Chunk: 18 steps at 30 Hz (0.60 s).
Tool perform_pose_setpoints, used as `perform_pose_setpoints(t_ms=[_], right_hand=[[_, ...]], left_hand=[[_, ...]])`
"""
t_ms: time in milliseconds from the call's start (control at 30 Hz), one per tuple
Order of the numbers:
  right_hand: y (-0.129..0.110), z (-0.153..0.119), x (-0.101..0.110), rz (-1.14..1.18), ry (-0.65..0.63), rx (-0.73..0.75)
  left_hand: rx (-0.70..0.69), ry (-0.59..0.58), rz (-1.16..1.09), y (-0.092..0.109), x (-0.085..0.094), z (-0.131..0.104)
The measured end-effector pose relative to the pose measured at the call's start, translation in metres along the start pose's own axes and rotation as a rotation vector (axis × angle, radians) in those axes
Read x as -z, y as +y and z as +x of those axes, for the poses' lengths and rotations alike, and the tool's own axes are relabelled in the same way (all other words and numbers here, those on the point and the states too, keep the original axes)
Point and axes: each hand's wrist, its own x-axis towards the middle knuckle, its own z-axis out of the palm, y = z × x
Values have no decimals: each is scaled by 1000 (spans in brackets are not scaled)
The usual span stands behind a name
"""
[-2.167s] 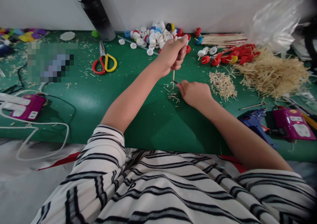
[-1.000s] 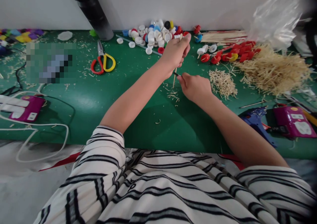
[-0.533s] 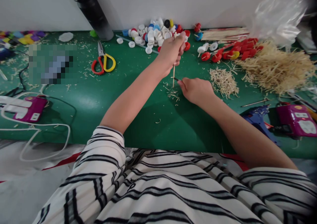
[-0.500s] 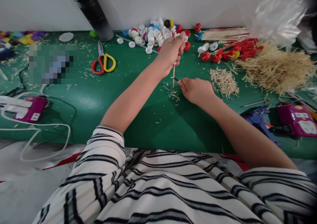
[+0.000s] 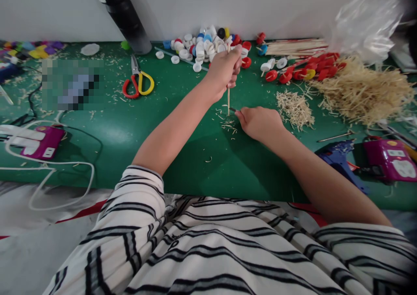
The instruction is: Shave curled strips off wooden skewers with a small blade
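Observation:
My left hand (image 5: 224, 71) is closed around a thin wooden stick (image 5: 228, 100), held upright with its lower end near the green table (image 5: 185, 156). Lower and to the right, my right hand (image 5: 260, 122) is closed on a small dark blade (image 5: 232, 109), whose handle is hidden in the fingers. The blade meets the stick close to its lower tip. Fine wood shavings (image 5: 229, 125) lie scattered beneath the stick. Just beyond my left hand is a heap of mostly white bottle caps (image 5: 202, 47).
Red-and-yellow-handled scissors (image 5: 138, 84) and a black bottle (image 5: 127, 21) are on the left. To the right are red caps on sticks (image 5: 312, 67), a shavings pile (image 5: 295, 108), a larger shavings heap (image 5: 365, 88) and a blue glue gun (image 5: 340, 156). Purple power boxes (image 5: 389, 156) flank both sides.
My right hand and the blade have moved slightly down along the stick toward its lower tip. My left hand keeps its grip in nearly the same place.

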Motion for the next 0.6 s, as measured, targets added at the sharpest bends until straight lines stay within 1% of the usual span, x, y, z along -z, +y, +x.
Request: perform_pose_setpoints(t_ms=[100, 300, 367, 500, 600], right_hand=[[-4, -2, 1, -60, -47, 4], [-1, -4, 3, -24, -33, -9], [2, -3, 3, -4, 13, -17], [2, 2, 6, 37, 189, -42], [0, 7, 11, 56, 229, -60]], left_hand=[[-4, -29, -1, 1, -1, -2], [-45, 6, 150, 3, -7, -5], [-68, 12, 178, 2, -7, -4], [-107, 27, 224, 2, -6, -2], [-132, -45, 257, 2, -7, -4]])
